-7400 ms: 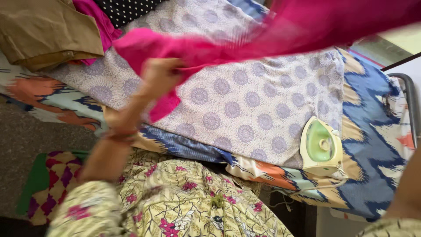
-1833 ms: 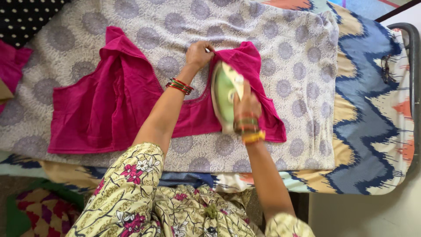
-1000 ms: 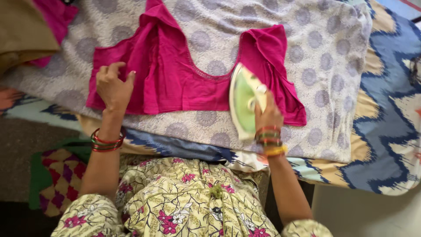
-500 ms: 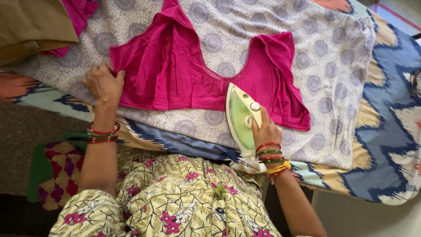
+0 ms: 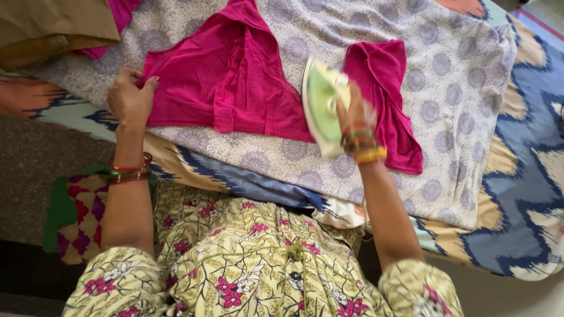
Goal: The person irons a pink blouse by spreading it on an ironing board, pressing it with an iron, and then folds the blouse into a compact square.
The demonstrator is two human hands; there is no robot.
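A bright pink blouse [image 5: 235, 88] lies spread on a grey sheet with round flower prints [image 5: 458, 82]. My left hand [image 5: 130, 97] grips the blouse's near left edge. My right hand [image 5: 355, 117], with bangles at the wrist, is closed on the handle of a green and white iron [image 5: 320, 105]. The iron rests on the pink cloth between the blouse's body and its right sleeve [image 5: 385, 88], and looks blurred by motion.
A blue, cream and orange zigzag cover [image 5: 529, 176] lies under the sheet at the right. Folded tan cloth [image 5: 53, 26] sits at the top left with more pink cloth [image 5: 120, 14] beside it. A red and green checked mat [image 5: 76, 217] lies by my left side.
My right hand has pushed the iron up from the sheet's near edge onto the blouse. My left hand stays holding the blouse's left edge.
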